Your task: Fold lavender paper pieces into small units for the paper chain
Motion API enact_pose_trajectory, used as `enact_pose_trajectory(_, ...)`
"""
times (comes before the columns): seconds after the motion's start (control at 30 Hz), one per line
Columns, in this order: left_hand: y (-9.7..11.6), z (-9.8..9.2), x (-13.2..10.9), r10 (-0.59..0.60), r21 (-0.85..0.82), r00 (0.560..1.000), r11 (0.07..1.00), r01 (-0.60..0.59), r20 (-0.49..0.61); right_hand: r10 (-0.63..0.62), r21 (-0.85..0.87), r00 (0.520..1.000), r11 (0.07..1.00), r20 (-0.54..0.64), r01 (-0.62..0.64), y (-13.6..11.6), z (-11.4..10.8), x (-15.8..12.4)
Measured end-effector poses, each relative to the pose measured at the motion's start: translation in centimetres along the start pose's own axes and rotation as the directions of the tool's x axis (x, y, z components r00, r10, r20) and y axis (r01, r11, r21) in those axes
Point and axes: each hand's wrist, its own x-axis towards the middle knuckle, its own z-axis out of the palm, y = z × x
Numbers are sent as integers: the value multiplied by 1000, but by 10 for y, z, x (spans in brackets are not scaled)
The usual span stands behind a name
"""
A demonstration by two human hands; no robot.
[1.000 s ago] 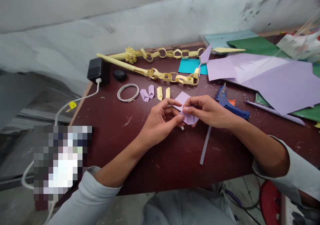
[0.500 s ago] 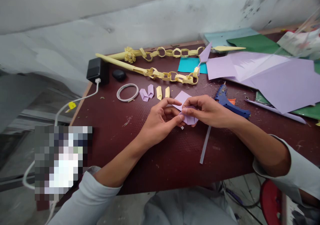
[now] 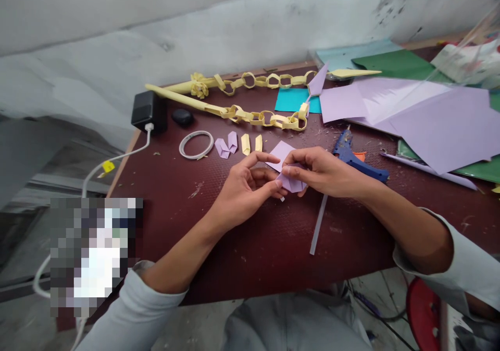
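Pinching a small folded lilac paper piece (image 3: 294, 182) between both hands, you work directly in front of yourself, over the bench (image 3: 234, 262). Your right hand (image 3: 326, 173) grips its upper edge between thumb and forefinger. Your left hand (image 3: 244, 192) sets its thumb against the left side; the forefinger reaches out clear of the paper, and other fingers curl behind, partly hidden. The piece sits in the gap between the two hands, touched by each; whether it also touches the bench, you cannot tell from this view.

Step in hand, as judged: shaping or creasing the paper. Next move seems to call for a steady left hold while the right thumb presses the edge flat; thin paper could slip or crease off line.

Just behind your fingertips lies a flat lilac sheet (image 3: 279, 151), partly covered by them. A translucent stick (image 3: 319, 225) lies below your right hand; a blue glue gun (image 3: 359, 162) rests beyond that wrist. Leftward: two yellow folded pieces (image 3: 245, 144), two lilac folded pieces (image 3: 222, 148), then a white ring (image 3: 191, 157). Farther back: yellow paper chains (image 3: 273, 119).
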Motion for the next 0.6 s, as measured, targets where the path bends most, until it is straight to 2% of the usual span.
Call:
enact_pose_trajectory(0.4,4,0,-1,-4,32,999,999,5,-41,-41,95,999,995,-6,41,2,0,0)
enact_pose_trajectory(0.6,-3,-5,1,39,12,984,999,-38,-172,-16,169,999,985,-51,24,6,-6,1)
